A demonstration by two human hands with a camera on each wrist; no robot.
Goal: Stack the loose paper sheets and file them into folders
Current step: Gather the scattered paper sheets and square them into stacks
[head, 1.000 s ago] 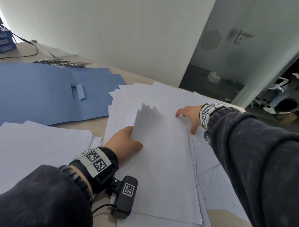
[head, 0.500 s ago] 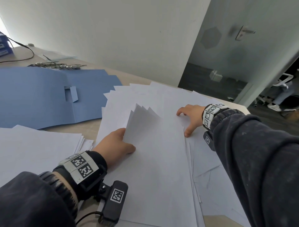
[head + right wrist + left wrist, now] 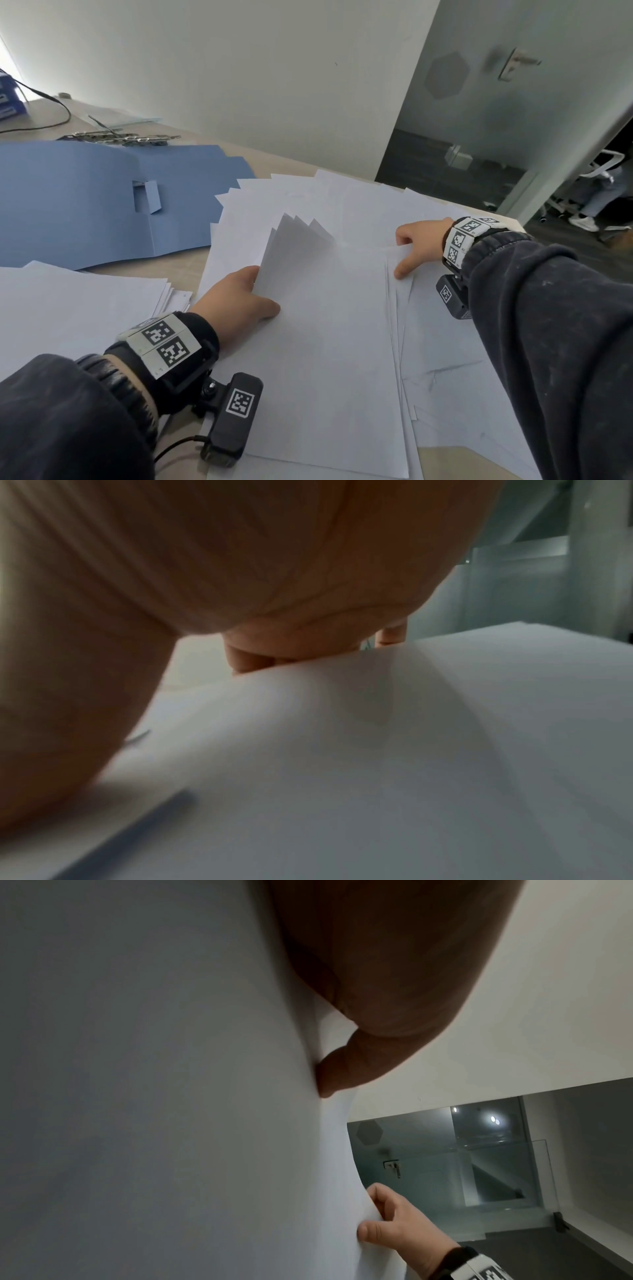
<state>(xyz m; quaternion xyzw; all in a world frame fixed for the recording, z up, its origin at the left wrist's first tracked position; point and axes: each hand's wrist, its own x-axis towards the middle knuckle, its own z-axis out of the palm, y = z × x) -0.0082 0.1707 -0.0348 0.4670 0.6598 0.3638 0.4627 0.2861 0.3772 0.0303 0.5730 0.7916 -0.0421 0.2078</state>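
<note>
On the tabletop (image 3: 191, 270), the left hand (image 3: 236, 305) pinches a fanned sheaf of paper sheets (image 3: 318, 308) while the right hand (image 3: 416, 245) grips its far edge (blue folder (image 3: 85, 205) lies open nearby); uneven pulling could splay or crease them.

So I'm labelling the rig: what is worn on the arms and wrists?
Both arms wear dark charcoal sleeves with ribbed cuffs. Each wrist carries a black band with white square-patterned marker tags, and a black camera block, also tagged, hangs below the left wrist, trailing a thin black cable.
</note>
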